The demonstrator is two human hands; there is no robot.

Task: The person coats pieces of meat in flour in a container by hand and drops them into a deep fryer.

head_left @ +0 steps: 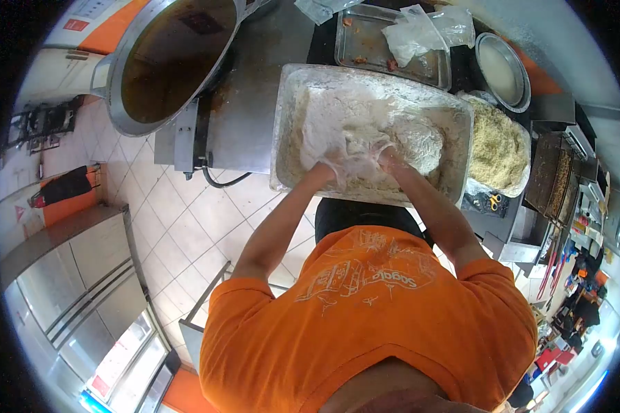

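Orange shirt: one, nearest my lens, worn by the person I'm watching from afar; the shirt (372, 316) has pale line drawings printed across it.
Bare forearms: two of them, stretched away from me over the near rim of the tub.
Tub: one big tub (278, 131), rectangular, rim thickly dusted, right in the middle of my view.
Flour: one spread of it, and it's the whole show; the flour (337, 113) lies inside the tub, around both hands and beyond them to the far wall.
Floury heap: one, whitened all over, so I can't name what's beneath; the heap (420, 148) sits just right of the right hand.
Left hand: down in the flour, left of centre; the left hand (335, 167) is powdered white, and I can't tell whether its fingers are curled or spread.
Right hand: a little farther from me; the right hand (384, 153) is in the flour too, apart from its partner, grip hidden by powder and blur.
Right side: one pile of yellowish crumbs (496, 148) close beside the tub, with one pair of yellow-handled scissors (494, 202) nearer me.
Far side: one metal tray (365, 45) bearing reddish scraps and crumpled clear plastic (415, 36), plus one round bowl (501, 69) to its right.
Far left: one wide pan (114, 103) of brown liquid, well apart from both hands.
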